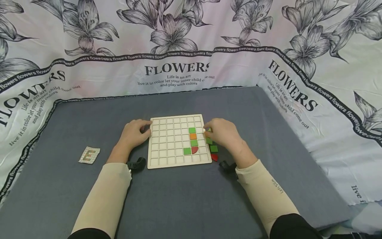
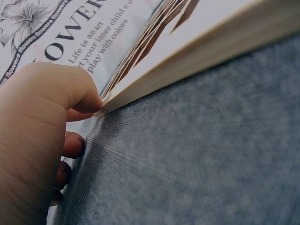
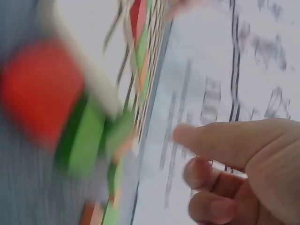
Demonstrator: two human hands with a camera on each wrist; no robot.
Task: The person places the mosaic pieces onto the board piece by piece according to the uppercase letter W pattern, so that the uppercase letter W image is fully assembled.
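A pale square grid board lies on the grey cloth. Its right part bears several tiles: a green tile, an orange tile, another green tile, a lower green tile and a red rounded tile. My left hand touches the board's left edge with thumb and forefinger spread apart. Just past the right edge is my right hand, over loose tiles. In the right wrist view nothing shows between its thumb and fingers.
Beside the board's right edge lie a loose green tile and a loose red piece, with more partly hidden under the right hand. A small patterned card rests at the left. Flower-printed cloth borders the grey surface.
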